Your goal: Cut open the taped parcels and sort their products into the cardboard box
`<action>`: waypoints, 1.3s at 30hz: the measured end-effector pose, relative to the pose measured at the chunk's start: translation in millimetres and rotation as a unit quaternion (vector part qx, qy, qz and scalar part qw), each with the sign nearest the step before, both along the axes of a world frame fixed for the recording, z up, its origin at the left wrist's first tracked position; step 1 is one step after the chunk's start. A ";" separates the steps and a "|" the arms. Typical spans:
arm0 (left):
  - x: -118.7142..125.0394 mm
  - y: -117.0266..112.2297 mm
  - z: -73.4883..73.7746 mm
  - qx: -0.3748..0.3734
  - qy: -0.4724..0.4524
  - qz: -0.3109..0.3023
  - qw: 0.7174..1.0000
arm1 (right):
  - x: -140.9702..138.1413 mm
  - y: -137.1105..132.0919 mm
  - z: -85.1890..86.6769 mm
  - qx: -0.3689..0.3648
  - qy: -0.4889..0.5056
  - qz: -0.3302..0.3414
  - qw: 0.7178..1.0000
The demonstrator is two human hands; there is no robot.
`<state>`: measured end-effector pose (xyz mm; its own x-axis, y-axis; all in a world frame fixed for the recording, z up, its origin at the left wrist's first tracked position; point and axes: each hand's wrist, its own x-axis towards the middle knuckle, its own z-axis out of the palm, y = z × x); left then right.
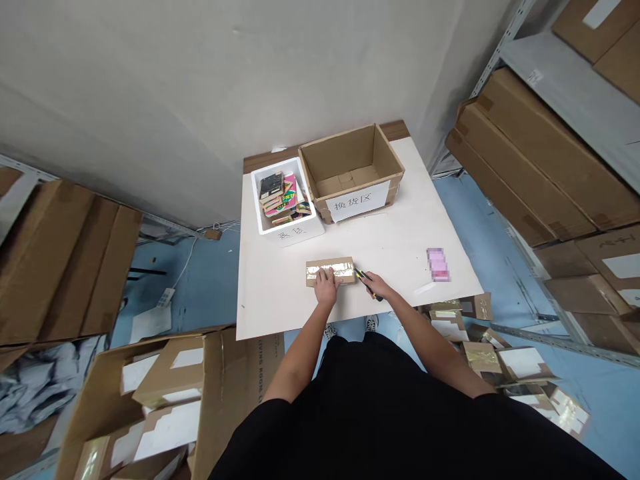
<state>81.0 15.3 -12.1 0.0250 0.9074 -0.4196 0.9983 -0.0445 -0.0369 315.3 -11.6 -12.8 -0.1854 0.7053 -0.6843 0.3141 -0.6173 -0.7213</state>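
A small taped cardboard box point(310, 272) lies near the front of the white table, shiny clear tape running along its top. My left hand point(326, 288) presses on it from the near side, fingers spread over the taped top. In my right hand point(379, 287), closed around the handle, is a black and yellow utility knife point(361, 273). Its front end meets the right end of the box; the blade itself is too small to make out.
On the white tabletop point(280, 300), a white foam box point(295, 233) of small packages stands beside an open cardboard carton point(350, 155) with a paper label. A blurred pink item point(439, 265) lies at right. Parcels fill a large carton point(213, 393) at lower left; shelves flank both sides.
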 end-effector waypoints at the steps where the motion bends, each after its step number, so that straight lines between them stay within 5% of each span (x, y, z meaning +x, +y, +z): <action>1: 0.4 0.3 1.4 -0.002 0.000 0.000 1.000 | 6.5 -2.9 0.1 -0.010 0.002 0.022 1.000; 3: 1.0 2.4 5.0 -0.002 -0.002 0.000 1.000 | 16.9 -7.7 -0.9 -0.015 0.002 0.037 0.999; 6: -1.9 12.5 12.1 0.001 -0.011 -0.010 1.000 | 12.7 -9.2 -5.3 0.022 -0.033 -0.053 0.998; 9: -12.2 31.6 19.8 -0.014 -0.019 -0.018 1.000 | -20.1 -0.6 -10.6 0.039 -0.093 -0.109 0.989; 14: -33.9 56.6 24.1 -0.025 -0.023 -0.053 0.998 | -81.1 27.9 -15.0 0.034 -0.239 -0.085 0.967; 21: -30.2 15.2 10.6 -0.035 -0.017 0.010 0.999 | -91.9 86.6 -12.8 0.073 -0.325 -0.096 0.938; 25: -24.0 -3.0 8.3 -0.059 -0.066 -0.050 0.995 | -79.8 114.1 -7.8 0.113 -0.311 -0.064 0.942; 30: -36.5 38.0 17.0 -0.033 -0.035 -0.189 0.981 | -59.1 86.9 -11.5 0.140 -0.276 -0.064 0.949; 34: -47.1 73.3 15.7 -0.091 -0.069 -0.395 0.911 | -55.1 38.0 -25.6 0.096 -0.260 -0.028 0.960; 36: -46.5 74.1 10.1 -0.107 -0.076 -0.409 0.903 | -54.7 28.0 -30.0 0.073 -0.277 -0.039 0.957; 39: -32.2 52.4 -2.5 -0.081 -0.068 -0.326 0.939 | -51.2 42.8 -27.5 0.066 -0.327 -0.069 0.940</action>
<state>48.8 67.7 -14.6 0.6164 0.6050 -0.5039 0.7520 -0.6422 0.1488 264.1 31.2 -40.4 0.3440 0.7781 -0.5255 0.6402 -0.6038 -0.4749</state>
